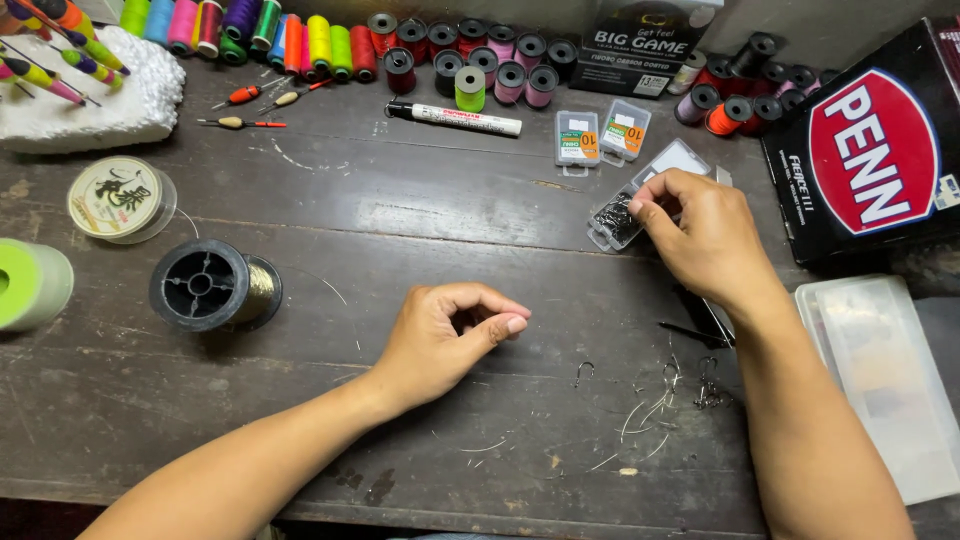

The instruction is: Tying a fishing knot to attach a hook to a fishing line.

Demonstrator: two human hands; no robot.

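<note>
Fishhooks [612, 215], small, light and sharp, were held in a clear plastic case [640, 195] on the desk [400, 210]; one was being pinched out by the right hand [700, 235], best gripped at the shank. The left hand [450, 335] was curled, thumb pressed to forefinger.

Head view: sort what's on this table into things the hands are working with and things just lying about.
In use:
- right hand reaching into the clear hook box
- left hand, fingers pinched, resting on the table
- loose hook and line scraps near it

Lying about:
- black line spool
- white marker
- thread spools
- floats
- empty plastic case
</note>
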